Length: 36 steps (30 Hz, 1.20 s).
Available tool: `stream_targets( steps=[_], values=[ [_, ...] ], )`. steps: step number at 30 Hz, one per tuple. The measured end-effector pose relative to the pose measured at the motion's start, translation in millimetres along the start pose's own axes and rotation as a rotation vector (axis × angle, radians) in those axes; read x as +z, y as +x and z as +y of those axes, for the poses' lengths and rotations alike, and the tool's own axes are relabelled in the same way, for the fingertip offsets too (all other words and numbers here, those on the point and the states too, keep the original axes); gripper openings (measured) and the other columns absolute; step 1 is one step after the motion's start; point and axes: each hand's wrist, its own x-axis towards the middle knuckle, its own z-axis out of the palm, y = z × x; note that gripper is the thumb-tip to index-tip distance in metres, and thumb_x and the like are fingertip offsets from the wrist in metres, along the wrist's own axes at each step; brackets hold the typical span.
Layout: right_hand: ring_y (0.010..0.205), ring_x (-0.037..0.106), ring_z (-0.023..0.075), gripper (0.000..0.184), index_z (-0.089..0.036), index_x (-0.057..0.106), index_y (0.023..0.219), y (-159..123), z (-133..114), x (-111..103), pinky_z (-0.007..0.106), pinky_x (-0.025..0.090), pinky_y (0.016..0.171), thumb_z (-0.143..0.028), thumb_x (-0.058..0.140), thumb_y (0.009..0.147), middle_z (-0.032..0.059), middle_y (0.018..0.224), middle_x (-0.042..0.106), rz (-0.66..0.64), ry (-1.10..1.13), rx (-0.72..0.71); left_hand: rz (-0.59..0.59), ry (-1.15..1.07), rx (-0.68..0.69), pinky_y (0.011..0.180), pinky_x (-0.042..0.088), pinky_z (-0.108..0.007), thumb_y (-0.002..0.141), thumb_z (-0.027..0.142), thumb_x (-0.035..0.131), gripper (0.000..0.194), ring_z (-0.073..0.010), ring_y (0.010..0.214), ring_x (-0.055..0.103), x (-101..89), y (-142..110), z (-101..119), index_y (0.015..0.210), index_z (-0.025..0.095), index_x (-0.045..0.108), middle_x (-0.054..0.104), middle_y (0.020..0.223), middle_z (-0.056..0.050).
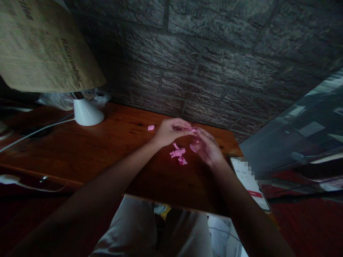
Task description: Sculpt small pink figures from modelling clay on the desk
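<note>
My left hand (172,131) and my right hand (208,145) meet over the wooden table, fingertips pinched together on a small pink piece (193,130). The piece is mostly covered by my fingers, and it looks like soft modelling clay. Just below my hands lies a pink figure (178,152) with limb-like parts, and a pointed pink bit (182,160) touches its lower side. Another rounded pink piece (193,147) shows beside my right palm; whether it rests on the table or in the hand I cannot tell. A pink lump (151,127) sits left of my left hand.
A lamp with a white base (87,113) and a print-covered shade (48,50) stands at the left, its white cable (37,132) crossing the wooden table (107,150). A phone (250,185) lies along the right edge. Behind rises a stone-patterned wall (177,53).
</note>
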Motion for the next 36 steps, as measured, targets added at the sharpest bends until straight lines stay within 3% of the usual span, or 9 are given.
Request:
stream_targets(
  steps=[9,14,19,24,36],
  values=[
    [0.054,0.046,0.0030,0.022,-0.031,0.077,0.089,0.2,6.1,-0.5,0.016,0.042,0.048,-0.031,0.087,0.070,-0.0065,0.088,0.072,-0.004,-0.033,-0.037,0.004,-0.069,-0.034,0.092,0.058,-0.038,0.064,0.031,0.088,0.028,-0.0186,0.086,0.074,2.9,-2.4,-2.0,0.081,0.015,0.073,0.078,0.087,-0.006],
    [0.056,0.049,0.0041,0.028,-0.030,0.075,0.094,0.0,5.6,-3.4,0.017,0.044,0.053,-0.029,0.088,0.070,-0.0074,0.079,0.068,-0.071,0.011,0.080,-0.031,-0.070,-0.027,0.090,0.058,-0.038,0.064,0.030,0.088,0.027,-0.0179,0.086,0.074,1.4,-2.8,-3.0,0.081,0.016,0.073,0.078,0.089,-0.006],
    [0.059,0.052,0.0056,0.025,-0.026,0.073,0.088,-1.0,4.8,-6.6,0.018,0.046,0.056,-0.034,0.089,0.069,-0.0060,0.076,0.067,-0.136,0.059,0.197,-0.092,-0.026,-0.008,0.085,0.060,-0.035,0.066,0.031,0.088,0.026,-0.0178,0.084,0.074,-0.2,-2.0,2.0,0.081,0.015,0.074,0.078,0.089,-0.007],
    [0.060,0.053,0.0065,0.032,-0.026,0.072,0.087,-1.5,6.3,-8.0,0.018,0.048,0.059,-0.041,0.091,0.066,-0.0062,0.074,0.066,-0.126,0.092,0.212,-0.115,-0.017,0.009,0.084,0.060,-0.035,0.067,0.029,0.087,0.021,-0.0176,0.083,0.073,1.5,-3.2,6.3,0.079,0.016,0.075,0.078,0.088,-0.007],
    [0.060,0.055,0.0061,0.023,-0.024,0.073,0.087,-0.8,4.9,-5.3,0.019,0.051,0.061,-0.032,0.087,0.071,-0.0050,0.076,0.068,-0.136,0.032,0.255,-0.148,0.061,0.072,0.085,0.058,-0.034,0.067,0.029,0.087,0.017,-0.0167,0.083,0.070,-4.8,-2.8,-3.0,0.074,0.018,0.077,0.076,0.083,-0.006]
  ],
)
